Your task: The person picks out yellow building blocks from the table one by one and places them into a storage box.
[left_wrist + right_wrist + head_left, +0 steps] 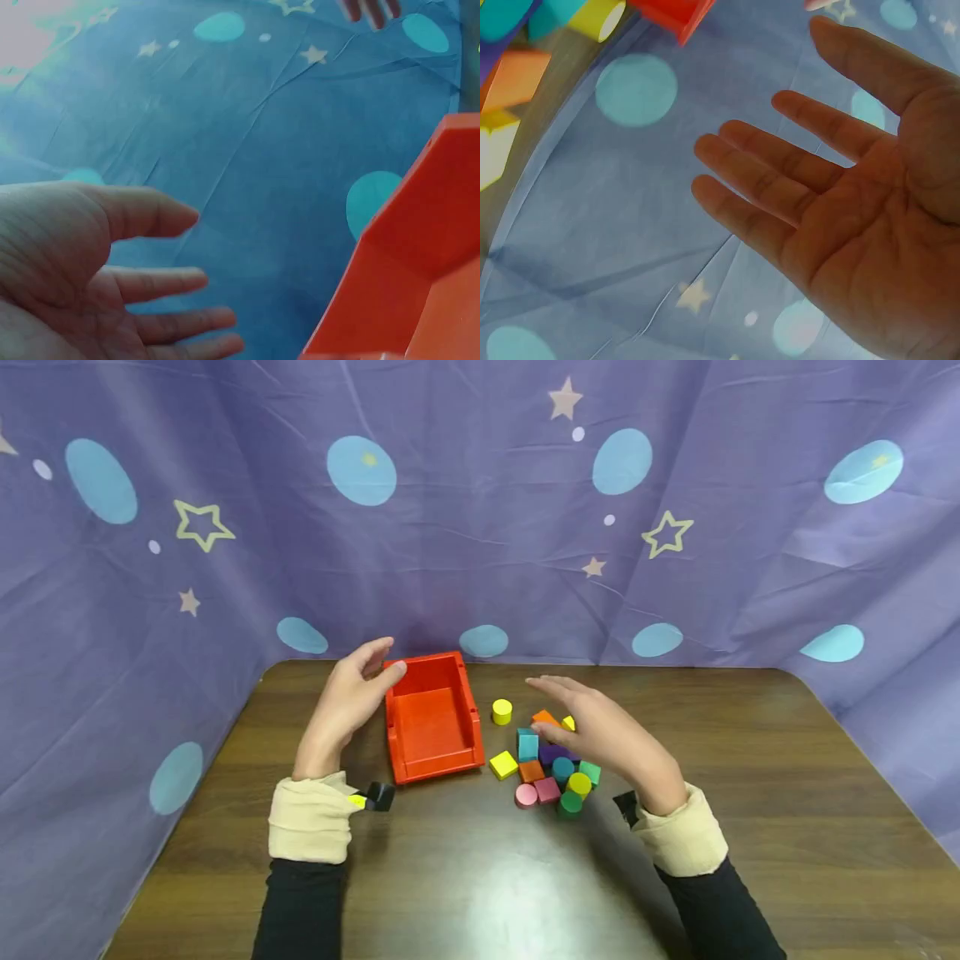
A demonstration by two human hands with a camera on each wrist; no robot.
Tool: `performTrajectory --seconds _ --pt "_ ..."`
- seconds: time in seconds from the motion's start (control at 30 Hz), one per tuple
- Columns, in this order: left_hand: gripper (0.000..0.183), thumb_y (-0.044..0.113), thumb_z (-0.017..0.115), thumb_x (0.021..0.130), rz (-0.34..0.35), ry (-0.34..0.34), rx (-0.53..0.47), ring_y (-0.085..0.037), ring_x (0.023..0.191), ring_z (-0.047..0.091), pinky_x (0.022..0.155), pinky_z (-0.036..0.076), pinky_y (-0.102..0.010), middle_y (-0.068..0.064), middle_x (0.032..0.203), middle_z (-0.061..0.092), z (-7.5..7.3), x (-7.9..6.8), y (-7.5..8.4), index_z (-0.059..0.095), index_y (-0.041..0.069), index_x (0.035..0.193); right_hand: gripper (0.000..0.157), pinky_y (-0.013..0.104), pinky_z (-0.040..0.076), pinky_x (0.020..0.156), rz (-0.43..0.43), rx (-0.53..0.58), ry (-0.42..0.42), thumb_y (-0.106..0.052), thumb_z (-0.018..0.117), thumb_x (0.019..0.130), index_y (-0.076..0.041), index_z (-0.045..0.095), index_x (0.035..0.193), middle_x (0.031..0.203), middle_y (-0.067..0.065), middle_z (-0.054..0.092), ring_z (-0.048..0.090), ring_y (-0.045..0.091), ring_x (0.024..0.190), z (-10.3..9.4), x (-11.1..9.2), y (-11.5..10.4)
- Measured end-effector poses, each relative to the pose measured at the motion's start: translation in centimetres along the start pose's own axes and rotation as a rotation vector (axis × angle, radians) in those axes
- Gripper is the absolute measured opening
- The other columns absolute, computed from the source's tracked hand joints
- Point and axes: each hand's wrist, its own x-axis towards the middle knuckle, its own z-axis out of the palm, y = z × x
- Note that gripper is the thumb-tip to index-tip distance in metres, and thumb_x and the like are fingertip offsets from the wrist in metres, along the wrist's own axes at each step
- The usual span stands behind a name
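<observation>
My left hand (352, 697) is beside the left wall of a red plastic bin (435, 727), its thumb overlapping the bin's rim in the head view. In the left wrist view the left hand (112, 270) has its fingers spread and nothing in them. Over the back right of a group of coloured blocks hovers my right hand (607, 731), palm bare in the right wrist view, fingers extended. A yellow cylinder (502, 712) and a yellow block (503, 766) lie nearest the bin. Close by are a light blue block (527, 745), a pink cylinder (526, 795) and a green cylinder (570, 803). The right hand hides some blocks.
The blocks and bin are on a brown wooden table (787, 793). Behind and left of it hangs a purple curtain (465, 552) with stars and blue spots. A small black device (379, 797) is strapped at the left wrist.
</observation>
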Motion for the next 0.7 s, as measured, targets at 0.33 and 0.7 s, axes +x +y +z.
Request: performTrajectory --seconds 0.33,0.7 --pt "0.065 0.017 0.054 0.103 -0.215 -0.022 -0.102 -0.037 0.147 0.038 0.124 0.037 -0.050 -0.026 0.159 0.036 -0.7 1.1 -2.4 0.027 0.002 0.159 0.045 0.040 0.061 0.094 -0.102 -0.156 -0.111 -0.011 0.079 0.089 -0.005 0.066 0.132 0.128 0.011 0.068 0.068 0.026 0.109 2.9 1.1 -3.2" --pt "0.065 0.006 0.051 0.101 -0.292 -0.048 -0.218 -0.041 0.131 0.053 0.110 0.053 -0.047 -0.030 0.149 0.046 -0.1 1.9 -3.9 0.022 -0.003 0.159 0.039 0.036 0.064 0.074 -0.221 -0.392 -0.308 -0.008 0.088 0.079 -0.016 0.076 0.116 0.105 0.006 0.073 0.071 0.024 0.088 4.9 3.7 -3.6"
